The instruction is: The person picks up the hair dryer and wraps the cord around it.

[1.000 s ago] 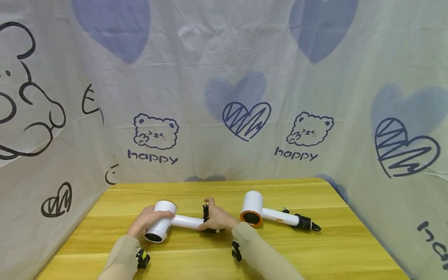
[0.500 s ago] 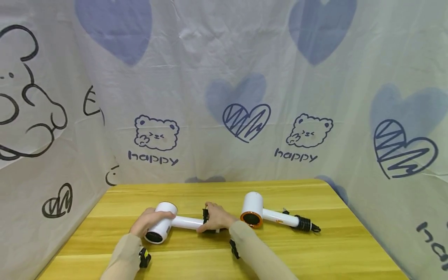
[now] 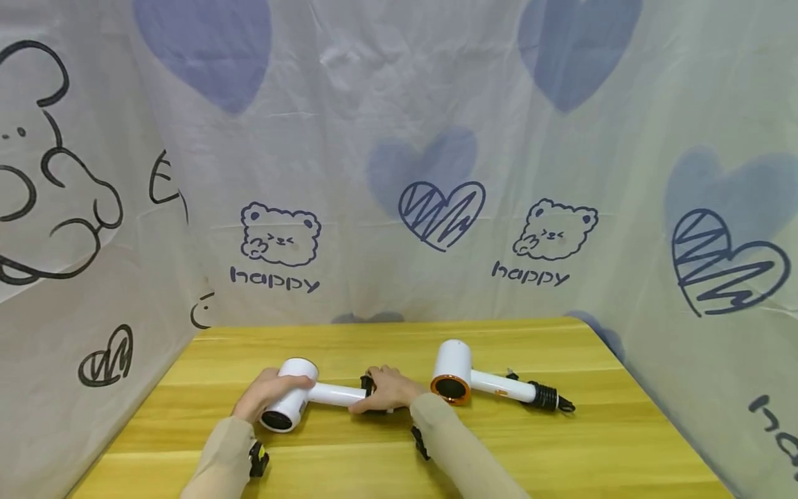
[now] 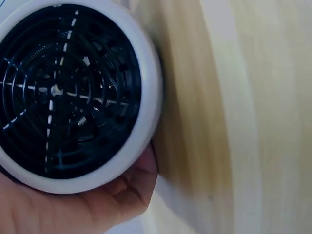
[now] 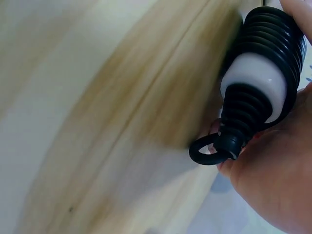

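Note:
A white hair dryer (image 3: pixel 337 395) lies on the table on the left, its barrel toward the left and its handle pointing right. My left hand (image 3: pixel 260 394) grips the barrel, with the thumb across its top. In the left wrist view, the round black grille (image 4: pixel 68 92) of the barrel end faces the camera, with fingers curled beneath its rim. My right hand (image 3: pixel 391 389) holds the handle's far end, where a black cord (image 5: pixel 273 31) is wound in several turns. The right wrist view shows the handle's white tip and a small cord loop (image 5: pixel 204 155); the fingertips are mostly hidden.
Right of the hands, a second white hair dryer (image 3: pixel 453 364) with an orange ring lies on the wooden table (image 3: pixel 349 461), its cord (image 3: pixel 546 396) wound around the handle end. A printed cloth (image 3: pixel 374 291) hangs behind and along both sides.
My right hand's raised fingers have come down over the cord and plug at the handle end. The left hand keeps its grip on the barrel, and both hair dryers stay in place.

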Action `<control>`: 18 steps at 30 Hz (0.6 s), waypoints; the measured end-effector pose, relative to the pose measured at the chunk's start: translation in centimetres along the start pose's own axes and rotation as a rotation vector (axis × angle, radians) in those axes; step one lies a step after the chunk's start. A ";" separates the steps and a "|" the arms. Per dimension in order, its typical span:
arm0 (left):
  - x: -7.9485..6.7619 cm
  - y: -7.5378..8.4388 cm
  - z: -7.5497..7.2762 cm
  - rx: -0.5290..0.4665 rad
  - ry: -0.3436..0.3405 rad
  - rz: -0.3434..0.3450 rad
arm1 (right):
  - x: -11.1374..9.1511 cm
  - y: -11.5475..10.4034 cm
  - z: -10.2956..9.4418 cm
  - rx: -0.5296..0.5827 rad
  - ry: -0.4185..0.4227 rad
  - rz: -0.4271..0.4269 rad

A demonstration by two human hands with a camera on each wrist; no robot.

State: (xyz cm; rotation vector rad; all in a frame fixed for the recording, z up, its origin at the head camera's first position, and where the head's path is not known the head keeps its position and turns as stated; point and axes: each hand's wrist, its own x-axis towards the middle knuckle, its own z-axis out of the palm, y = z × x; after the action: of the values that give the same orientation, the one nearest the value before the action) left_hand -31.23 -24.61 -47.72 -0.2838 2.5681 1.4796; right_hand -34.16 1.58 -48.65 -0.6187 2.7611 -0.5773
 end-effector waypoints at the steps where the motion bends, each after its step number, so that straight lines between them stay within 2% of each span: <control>1: 0.0 0.0 -0.1 0.009 0.008 0.008 | 0.0 0.0 -0.1 -0.013 -0.008 -0.009; 5: -0.2 -0.3 -0.4 0.060 0.038 0.040 | -0.2 0.1 -0.2 -0.034 -0.044 -0.052; 9: -0.7 -0.4 -0.4 0.135 0.067 0.057 | -1.2 0.6 -0.8 0.025 -0.069 -0.078; 11: -1.0 0.0 -0.4 0.189 0.087 0.079 | -1.9 0.9 -1.3 0.047 -0.051 -0.094; 14: -1.3 1.1 -0.2 0.292 0.124 0.135 | -2.9 1.4 -2.4 0.050 0.034 -0.127; 18: -1.7 2.8 0.4 0.440 0.214 0.218 | -4.1 2.4 -4.0 0.027 0.200 -0.115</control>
State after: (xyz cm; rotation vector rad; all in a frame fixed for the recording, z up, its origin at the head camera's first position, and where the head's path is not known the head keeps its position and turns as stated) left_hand -30.23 -22.69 -45.17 -0.1090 3.0904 0.9362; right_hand -32.71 6.73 -45.47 -0.7555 2.9110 -0.7385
